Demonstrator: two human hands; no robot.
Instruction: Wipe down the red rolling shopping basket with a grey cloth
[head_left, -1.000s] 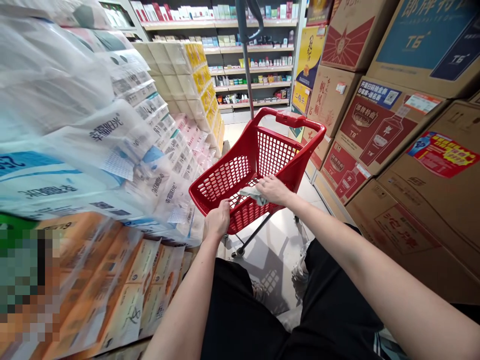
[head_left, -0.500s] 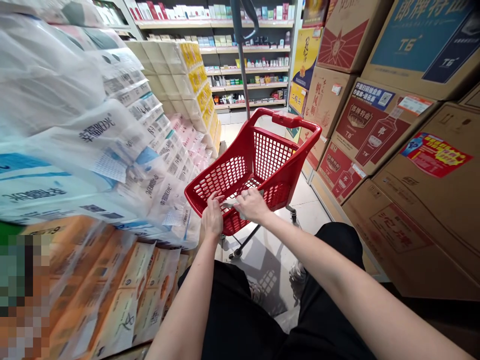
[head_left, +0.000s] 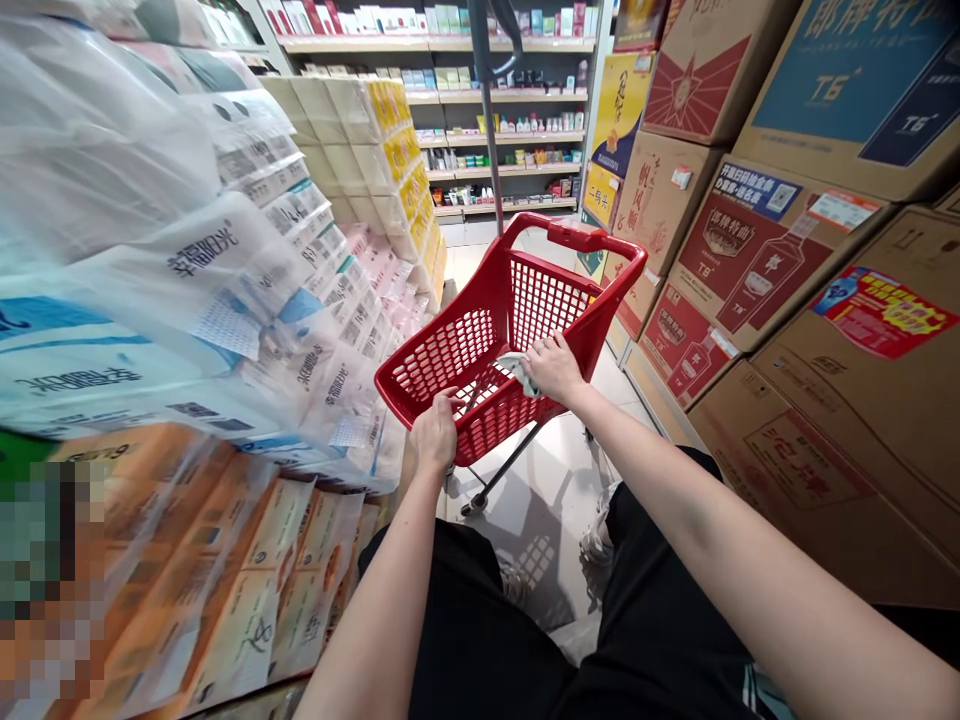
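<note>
A red plastic shopping cart (head_left: pixel 457 352) with a mesh basket stands in the aisle in front of me, its handle on the far side. My left hand (head_left: pixel 433 438) is closed on the near rim of the basket. My right hand (head_left: pixel 553 368) presses a crumpled white cloth (head_left: pixel 514 366) against the basket's right rim, fingers curled on it. The basket looks empty apart from the cloth.
Stacked plastic-wrapped tissue packs (head_left: pixel 195 300) crowd the left side. Brown and red cardboard cartons (head_left: pixel 757 260) are stacked along the right. Shelves of small goods (head_left: pixel 495 110) stand at the aisle's far end, behind a grey pole (head_left: pixel 489 130). Pale floor tiles (head_left: pixel 547 490) show below the cart.
My right hand with the cloth has slid from the near rim, beside my left hand, back out along the right rim. My left hand keeps its hold on the near rim.
</note>
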